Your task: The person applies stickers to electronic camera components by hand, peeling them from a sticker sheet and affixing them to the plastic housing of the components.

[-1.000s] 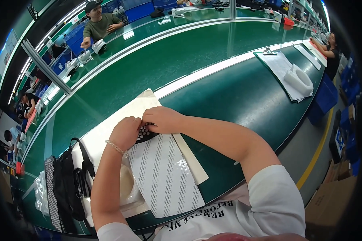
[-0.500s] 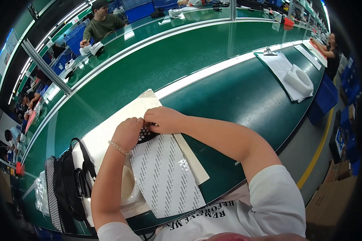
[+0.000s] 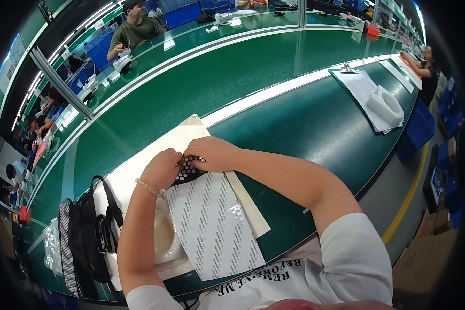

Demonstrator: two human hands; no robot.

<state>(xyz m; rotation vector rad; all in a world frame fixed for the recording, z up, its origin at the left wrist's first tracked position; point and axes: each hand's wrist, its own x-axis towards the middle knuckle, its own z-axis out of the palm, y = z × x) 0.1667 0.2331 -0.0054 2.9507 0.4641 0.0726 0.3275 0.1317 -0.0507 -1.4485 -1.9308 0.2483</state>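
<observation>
My left hand [image 3: 163, 168] and my right hand [image 3: 212, 153] are close together over the table, fingers bent inward. Both grip the top edge of a black piece covered with white round dots [image 3: 187, 172]; the exact pinch of the fingertips is partly hidden. The dotted piece meets the upper end of a white sheet with diagonal rows of print [image 3: 212, 225], which lies toward my body. Under these is a cream-coloured board or paper [image 3: 249, 209]. Beside my left forearm lies a clear plastic bag [image 3: 166, 240] with something pale in it.
A black strapped bag [image 3: 85, 235] lies at the left, near crumpled clear plastic [image 3: 52, 248]. At the far right of the green table [image 3: 279, 134], a clipboard with papers [image 3: 354, 85] carries a white foam loop [image 3: 385, 106]. Co-workers sit across the line and at the far right.
My left hand has shifted slightly left and down, apart from the right. More of the dotted black piece shows between them. My right hand has barely moved.
</observation>
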